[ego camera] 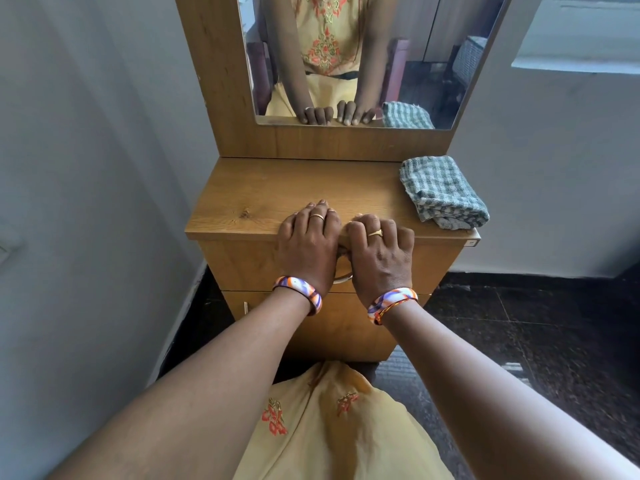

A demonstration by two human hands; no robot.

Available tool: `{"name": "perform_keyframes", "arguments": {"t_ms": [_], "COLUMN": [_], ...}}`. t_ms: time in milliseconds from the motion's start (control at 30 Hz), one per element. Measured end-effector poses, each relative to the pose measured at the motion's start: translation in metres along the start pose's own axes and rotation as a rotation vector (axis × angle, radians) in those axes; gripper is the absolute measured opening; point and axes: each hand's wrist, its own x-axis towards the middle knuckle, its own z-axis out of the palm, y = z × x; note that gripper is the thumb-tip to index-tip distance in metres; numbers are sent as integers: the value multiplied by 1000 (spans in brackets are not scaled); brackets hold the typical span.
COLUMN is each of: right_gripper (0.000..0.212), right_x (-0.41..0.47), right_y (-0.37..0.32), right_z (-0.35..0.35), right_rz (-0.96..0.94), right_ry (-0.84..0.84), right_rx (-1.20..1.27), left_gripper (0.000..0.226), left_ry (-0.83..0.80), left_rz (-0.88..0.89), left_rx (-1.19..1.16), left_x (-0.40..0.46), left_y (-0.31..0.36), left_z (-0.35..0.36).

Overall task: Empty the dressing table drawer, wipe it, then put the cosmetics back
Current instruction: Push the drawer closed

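Both hands sit at the front edge of the dressing table top (259,199), side by side, almost touching. The left hand (306,242) lies over the edge with fingers draped flat onto the wood, gripping nothing I can make out. The right hand (379,251) has its fingers curled over the same edge, knuckles up; whether they clamp the edge or merely rest there, I cannot tell. The drawer (242,265) is closed, its front directly beneath both palms, running left to right. And the key detail: the metal handle (343,277) peeks out between the two wrists, below the fingers, nearer the right hand by a touch. Either hand must drop down and hook under it, then pull toward the body. The checked cloth (443,192) waits folded at the top's right side, well apart from the hands.
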Motion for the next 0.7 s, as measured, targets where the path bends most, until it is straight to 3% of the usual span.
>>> {"name": "perform_keyframes", "arguments": {"t_ms": [333, 533, 700], "right_gripper": [54, 53, 53], "right_x": [1, 5, 15], "right_y": [-1, -2, -1], "right_z": [-5, -11, -14], "right_rz": [14, 63, 71], "right_ry": [-28, -102, -170], "right_rx": [17, 46, 51], "left_gripper": [47, 60, 55], "left_ry": [-25, -94, -107], "left_rz": [-28, -53, -25], "left_rx": [1, 1, 13], "left_x": [0, 2, 16], "left_y": [2, 2, 0], "left_z": [-3, -13, -21]}}
